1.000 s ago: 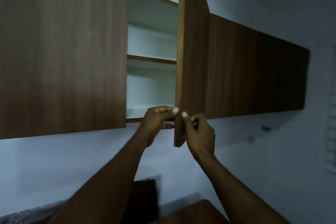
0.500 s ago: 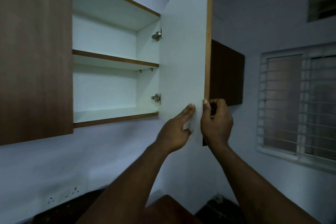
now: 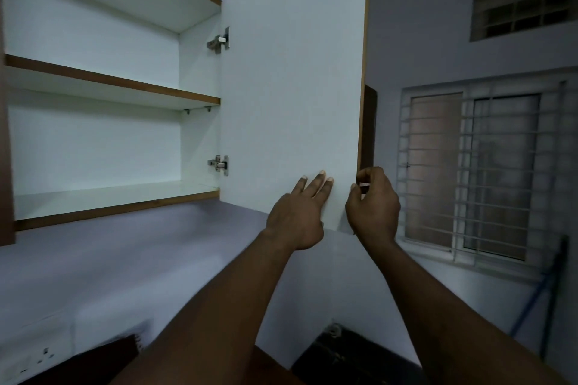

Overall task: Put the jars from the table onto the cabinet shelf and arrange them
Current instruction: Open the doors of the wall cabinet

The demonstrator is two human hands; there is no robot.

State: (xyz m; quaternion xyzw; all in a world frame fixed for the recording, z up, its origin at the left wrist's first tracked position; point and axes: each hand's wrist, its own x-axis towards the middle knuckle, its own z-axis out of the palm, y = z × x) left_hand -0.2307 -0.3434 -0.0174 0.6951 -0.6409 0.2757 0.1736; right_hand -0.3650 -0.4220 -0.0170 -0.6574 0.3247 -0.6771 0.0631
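Up in the cabinet (image 3: 93, 147), nothing on the lower shelf (image 3: 115, 211) or the upper shelf (image 3: 109, 76). No jars in view anywhere; presumably down on the table, below the frame.

Just changed: door (image 3: 291, 72) swung from edge-on a second ago to fully wide now, with its white inner face toward the camera, both hinges (image 3: 219, 163) exposed and both shelves laid bare. Means, by the look of it, the opening step is as good as done and loading has not begun. Next, probably, letting go and reaching down for a first jar.

Left hand (image 3: 297, 216): laid flat against the door's inner face near its lower outer corner, fingers (image 3: 319, 181) straight and close together, pressing, gripping nothing. Right hand (image 3: 373, 206): curled round the door's free edge just beside the left, thumb on the near side, fingers wrapped behind, pinching the edge. Both arms stretched up and forward, nearly parallel.

Beyond the door, to the right, a barred window (image 3: 481, 172). Low on the wall at far left, a socket (image 3: 43, 353).
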